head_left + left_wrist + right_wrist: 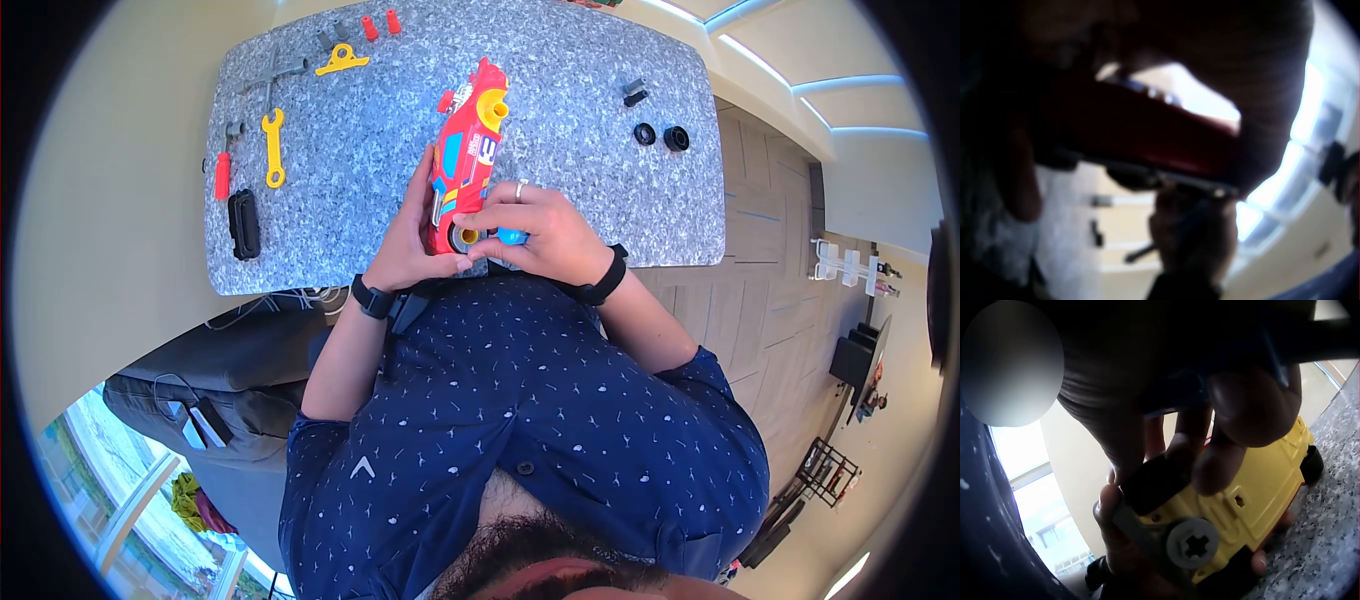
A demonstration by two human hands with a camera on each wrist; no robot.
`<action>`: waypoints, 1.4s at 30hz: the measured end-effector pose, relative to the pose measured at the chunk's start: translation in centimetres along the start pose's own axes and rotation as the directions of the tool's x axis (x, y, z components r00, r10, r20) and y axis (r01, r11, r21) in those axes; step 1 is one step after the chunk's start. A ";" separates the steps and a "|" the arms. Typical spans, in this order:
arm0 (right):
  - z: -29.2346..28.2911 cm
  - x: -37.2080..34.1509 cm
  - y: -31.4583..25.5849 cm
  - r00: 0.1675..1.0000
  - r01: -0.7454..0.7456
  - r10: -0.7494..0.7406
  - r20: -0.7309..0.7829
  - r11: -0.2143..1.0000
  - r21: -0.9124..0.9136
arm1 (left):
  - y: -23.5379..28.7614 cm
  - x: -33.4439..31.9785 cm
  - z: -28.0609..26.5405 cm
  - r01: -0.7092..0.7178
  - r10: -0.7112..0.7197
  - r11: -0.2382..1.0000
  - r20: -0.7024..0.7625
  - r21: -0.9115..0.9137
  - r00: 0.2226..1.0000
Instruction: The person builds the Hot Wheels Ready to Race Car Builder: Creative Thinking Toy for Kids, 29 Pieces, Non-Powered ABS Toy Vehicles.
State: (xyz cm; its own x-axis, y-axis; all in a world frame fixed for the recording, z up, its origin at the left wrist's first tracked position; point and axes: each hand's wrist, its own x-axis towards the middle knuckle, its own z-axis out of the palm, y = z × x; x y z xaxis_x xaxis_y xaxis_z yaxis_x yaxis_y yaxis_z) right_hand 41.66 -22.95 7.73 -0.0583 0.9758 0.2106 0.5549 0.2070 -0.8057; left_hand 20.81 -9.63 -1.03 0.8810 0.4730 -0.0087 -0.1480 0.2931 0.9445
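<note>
My left hand [411, 236] grips a red toy race car [461, 165] from the side, near the table's front edge. The car's far end has a yellow part, and its yellow underside [1260, 481] faces the right wrist camera. A large grey cross-slotted screw head [1192, 544] sits in that underside. With thumb and fingertips, my right hand [548, 232] pinches a black wheel [1154, 484] at the car's near end. A blue-handled screwdriver [512, 237] is tucked in the same hand, its dark shaft [1141, 253] sticking out. The left wrist view is dark and blurred.
On the speckled table [590, 110], a yellow wrench [273, 150], a grey cross-shaped piece [270, 75], a red-handled tool [222, 175] and a black part [243, 225] lie left. Red cone pieces [370, 28] lie at the back, black wheels [676, 138] at the right.
</note>
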 end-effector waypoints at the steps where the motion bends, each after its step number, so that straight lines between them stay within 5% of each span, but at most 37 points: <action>1: 0.2 0.0 0.2 1.000 0.006 -0.006 -0.013 1.000 0.010 | 0.0 0.0 -0.1 -0.005 0.005 1.000 0.009 0.019 1.000; 12: 1.8 -0.3 0.3 0.992 -0.005 0.005 -0.123 1.000 -0.002 | 0.0 -0.1 0.0 0.002 -0.002 0.997 -0.006 0.076 1.000; 15: 0.1 -0.5 0.8 0.995 -0.041 0.043 -0.093 0.999 0.027 | -0.2 -0.1 -0.1 -0.013 0.013 0.996 -0.001 0.088 1.000; 17: -1.8 -0.7 1.7 0.966 -0.176 0.162 -0.201 0.983 -0.053 | 0.0 -0.1 -0.1 -0.001 0.002 0.996 -0.010 0.093 1.000; 18: -3.2 -0.9 2.5 0.942 -0.246 0.217 -0.256 0.965 -0.086 | 0.0 -0.1 -0.2 0.007 -0.006 0.995 -0.009 0.100 1.000; 20: -7.0 -2.2 8.9 0.878 -0.337 0.101 -0.468 0.824 -0.455 | 0.0 -0.1 -0.4 0.018 -0.017 0.993 -0.007 0.114 1.000; 22: -9.3 -3.1 11.9 0.801 -0.519 0.197 -0.565 0.697 -0.494 | -0.2 0.0 -0.5 0.009 -0.009 0.993 0.001 0.116 1.000; 25: -12.0 -2.4 14.0 0.763 -0.618 0.235 -0.601 0.539 -0.573 | -0.2 0.1 -0.6 0.000 -0.001 0.993 0.003 0.120 1.000; 33: -15.0 0.2 18.8 0.747 -0.665 0.443 -0.495 0.510 -0.546 | 0.1 0.0 -0.1 0.008 -0.007 0.997 -0.004 0.071 1.000; 36: -15.3 0.2 18.9 0.749 -0.660 0.416 -0.515 0.535 -0.528 | 0.0 -0.1 -0.2 0.004 -0.004 0.997 -0.004 0.073 1.000; 42: -15.0 0.8 10.6 0.755 -0.443 -0.001 -0.656 0.736 -0.511 | 0.1 0.0 -0.2 0.011 -0.011 0.997 -0.002 0.076 1.000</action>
State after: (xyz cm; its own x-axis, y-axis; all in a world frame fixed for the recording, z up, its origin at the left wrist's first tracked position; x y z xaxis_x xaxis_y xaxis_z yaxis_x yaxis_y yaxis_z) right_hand 59.93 -20.99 7.64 0.4998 0.6904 0.5231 0.8587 -0.3157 -0.4037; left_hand 20.74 -9.46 -1.04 0.8818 0.4713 -0.0195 -0.1037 0.2340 0.9667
